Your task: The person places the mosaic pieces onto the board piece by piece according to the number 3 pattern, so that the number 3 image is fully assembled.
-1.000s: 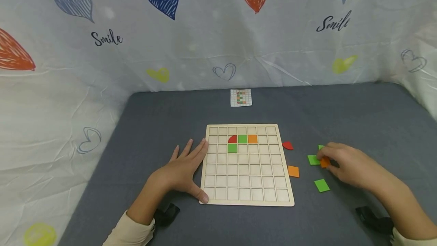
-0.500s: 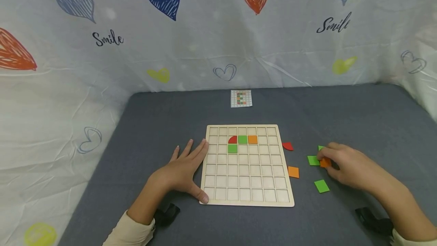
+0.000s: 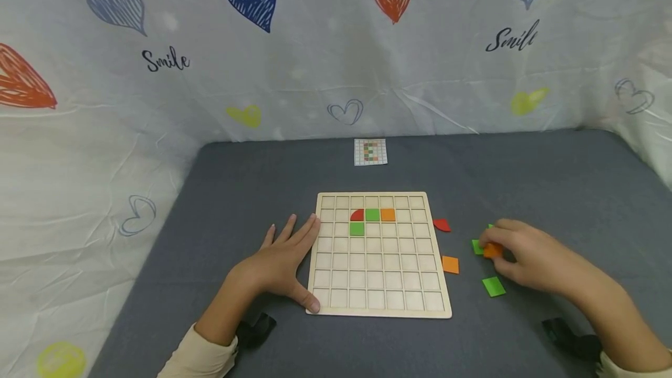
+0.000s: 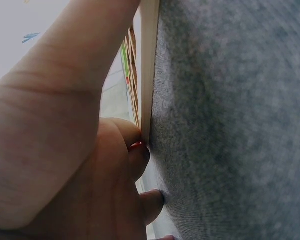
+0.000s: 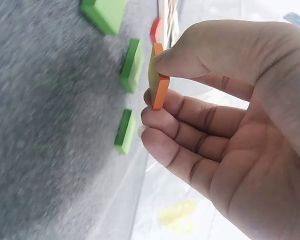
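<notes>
A wooden grid board (image 3: 378, 312) lies flat on the table. Set in its cells are a red quarter-round tile (image 3: 358, 216), a green tile (image 3: 372, 215), an orange tile (image 3: 388, 215) and, below the red one, another green tile (image 3: 357, 229). My left hand (image 3: 278, 264) rests with spread fingers at the board's left edge, thumb on the near corner. Thumb and fingers of my right hand (image 3: 535, 252) pinch an orange square tile (image 5: 160, 92), raised off the cloth in the right wrist view. Partly behind it in the head view is a green tile (image 3: 476, 247).
Right of the board lie a red quarter-round tile (image 3: 442, 225), a loose orange tile (image 3: 450, 265) and a green tile (image 3: 493, 286). Another green tile (image 3: 490, 226) is mostly hidden by my right hand. A small printed pattern card (image 3: 370, 152) lies beyond the board.
My right hand has shifted slightly left with the pinched orange tile, which now covers more of the green tile behind it. My left hand stays in place on the board.
</notes>
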`<state>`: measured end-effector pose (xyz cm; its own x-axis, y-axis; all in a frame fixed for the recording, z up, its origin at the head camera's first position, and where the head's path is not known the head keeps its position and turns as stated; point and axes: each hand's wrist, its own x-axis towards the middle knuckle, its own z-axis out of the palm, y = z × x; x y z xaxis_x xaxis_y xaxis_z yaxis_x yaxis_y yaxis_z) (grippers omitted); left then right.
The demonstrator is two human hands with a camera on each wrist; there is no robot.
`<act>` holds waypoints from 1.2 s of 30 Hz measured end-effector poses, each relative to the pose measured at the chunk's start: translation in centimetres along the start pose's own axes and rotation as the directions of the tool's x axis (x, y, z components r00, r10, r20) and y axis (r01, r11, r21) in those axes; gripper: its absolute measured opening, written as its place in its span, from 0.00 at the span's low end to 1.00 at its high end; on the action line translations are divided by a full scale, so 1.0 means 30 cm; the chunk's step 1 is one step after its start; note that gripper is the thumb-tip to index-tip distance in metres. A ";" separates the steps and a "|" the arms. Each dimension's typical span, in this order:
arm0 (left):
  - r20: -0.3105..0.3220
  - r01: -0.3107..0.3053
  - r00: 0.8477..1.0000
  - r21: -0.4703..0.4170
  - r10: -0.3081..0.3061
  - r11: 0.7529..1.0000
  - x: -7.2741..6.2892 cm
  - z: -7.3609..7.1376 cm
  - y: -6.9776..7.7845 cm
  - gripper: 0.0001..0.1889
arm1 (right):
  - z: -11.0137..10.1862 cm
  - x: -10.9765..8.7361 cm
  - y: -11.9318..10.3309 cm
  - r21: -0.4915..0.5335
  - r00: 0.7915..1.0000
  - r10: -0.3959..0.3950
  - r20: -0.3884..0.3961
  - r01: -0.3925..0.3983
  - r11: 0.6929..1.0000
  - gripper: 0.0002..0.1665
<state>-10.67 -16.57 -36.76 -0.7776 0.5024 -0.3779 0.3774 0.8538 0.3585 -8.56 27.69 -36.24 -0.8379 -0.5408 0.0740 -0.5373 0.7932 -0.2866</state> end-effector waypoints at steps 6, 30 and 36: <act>-0.002 -0.006 1.000 -0.003 0.006 1.000 -0.002 0.000 0.002 0.80 | 0.001 0.030 -0.036 0.016 0.998 -0.065 -0.019 0.065 0.998 0.19; 0.005 -0.002 1.000 -0.001 0.002 1.000 0.001 0.003 -0.002 0.80 | 0.039 0.185 -0.168 0.125 0.972 -0.235 -0.009 0.235 0.964 0.15; 0.004 0.005 1.000 0.006 -0.005 1.000 0.001 0.002 0.000 0.81 | 0.056 0.220 -0.195 0.106 0.966 -0.259 -0.010 0.259 0.960 0.13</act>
<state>-10.67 -16.55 -36.82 -0.7776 0.4984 -0.3832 0.3764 0.8573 0.3512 -10.79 19.00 -35.66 -0.6711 -0.7250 0.1553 -0.7223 0.5921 -0.3574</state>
